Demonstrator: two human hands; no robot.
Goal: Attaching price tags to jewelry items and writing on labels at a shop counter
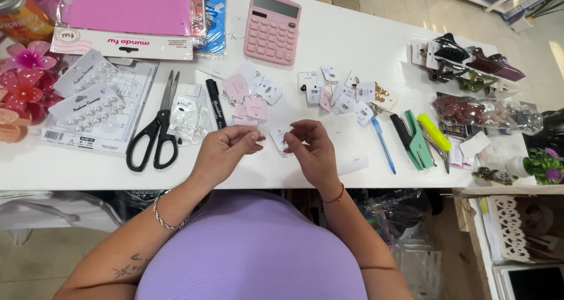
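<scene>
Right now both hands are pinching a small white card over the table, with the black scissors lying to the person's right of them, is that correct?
Not quite: the head view shows the black scissors to the person's left of the hands. The left hand and right hand do pinch the small white card over the table.

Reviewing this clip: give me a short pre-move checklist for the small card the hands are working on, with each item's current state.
1. Small white card held between both hands: ok, left hand and right hand both pinch it.
2. Card above the white table, not past the edge: ok.
3. Item on the card secured: cannot tell, too small.
4. Scissors clear of the hands: ok, lying closed to the left.
5. Other small cards kept apart from the held one: ok, lying farther back.
6. Green stapler within sight: ok, right of the hands.
</scene>
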